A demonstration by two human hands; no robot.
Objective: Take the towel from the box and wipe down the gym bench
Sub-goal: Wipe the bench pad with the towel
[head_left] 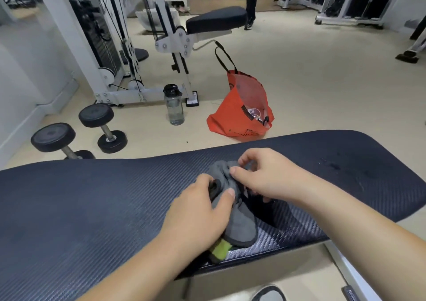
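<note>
Left grip (202,210) closed on the grey towel (239,222), thumb pressed across its middle. Right grip (265,176) pinching the towel's bunched far end between thumb and fingers. Towel lying crumpled on the tabletop (92,204), a dark ribbed gym bench pad, near its front edge; a yellow-green tag (220,250) poking out beneath the left palm. Beyond, on the floor: red tote bag (244,107), clear water bottle (174,104), two dumbbells (101,127).
</note>
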